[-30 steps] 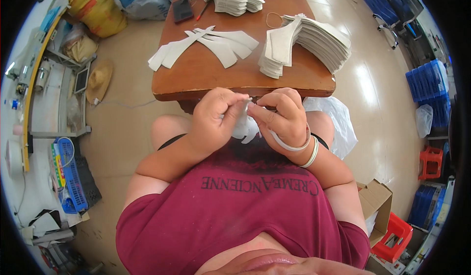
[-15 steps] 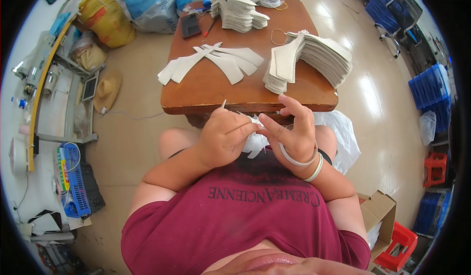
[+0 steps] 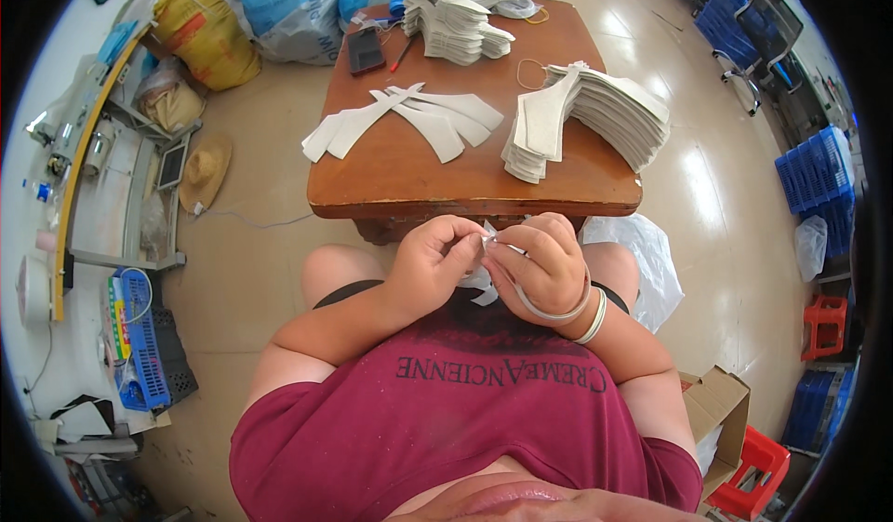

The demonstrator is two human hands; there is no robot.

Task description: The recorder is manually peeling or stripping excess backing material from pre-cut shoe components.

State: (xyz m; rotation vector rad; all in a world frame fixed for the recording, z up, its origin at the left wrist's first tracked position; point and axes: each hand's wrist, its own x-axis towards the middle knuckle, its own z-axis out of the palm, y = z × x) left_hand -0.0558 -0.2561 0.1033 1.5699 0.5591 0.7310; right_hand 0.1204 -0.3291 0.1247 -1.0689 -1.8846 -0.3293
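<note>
Close above my lap, in front of the table's near edge, my two hands meet fingertip to fingertip. My left hand (image 3: pixel 433 266) is pinched closed on a small, soft white piece (image 3: pixel 489 232), either thin cloth or film. From the other side my right hand (image 3: pixel 541 266) pinches the same piece, its fingers curled. A loose white end (image 3: pixel 484 293) hangs below the fingers. Much of the piece is hidden by my hands, so its exact kind cannot be made out. A pale band (image 3: pixel 588 322) circles my right wrist.
On the brown wooden table (image 3: pixel 400 182) lie fanned off-white curved pieces (image 3: pixel 430 129), a thick stack of them (image 3: pixel 619 117) at right and another stack (image 3: pixel 456 29) behind. A dark phone-like object (image 3: pixel 366 52) lies far left. A cardboard box (image 3: pixel 716 410) and red stool (image 3: pixel 755 471) stand right.
Both hands have drawn together, and my right hand's raised fingers have curled in. A thin pointed tip that stuck up from my left hand no longer shows.
</note>
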